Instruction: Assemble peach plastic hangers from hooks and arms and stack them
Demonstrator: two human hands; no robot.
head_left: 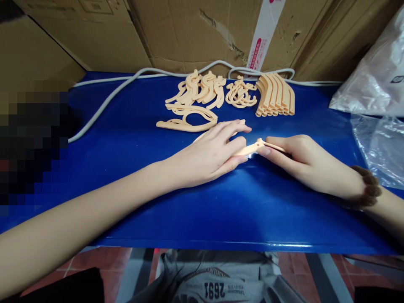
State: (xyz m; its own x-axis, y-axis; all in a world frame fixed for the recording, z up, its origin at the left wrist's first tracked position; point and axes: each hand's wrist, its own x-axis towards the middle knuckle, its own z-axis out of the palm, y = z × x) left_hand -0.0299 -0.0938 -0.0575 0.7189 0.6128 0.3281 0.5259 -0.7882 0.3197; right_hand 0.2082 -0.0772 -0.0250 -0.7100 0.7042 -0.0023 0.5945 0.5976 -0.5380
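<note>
Fingers of my left hand (208,153) and right hand (304,160) pinch plastic parts (251,148); I'd guess partway, loose pieces (276,94) remaining.

The one head-worn view looks forward and down over a blue table (202,214), close enough that the left hand (206,153) falls near the middle and the right hand (307,162) toward three o'clock, with cardboard (189,38) at twelve and the wearer's grey clothing (217,273) at six.
</note>
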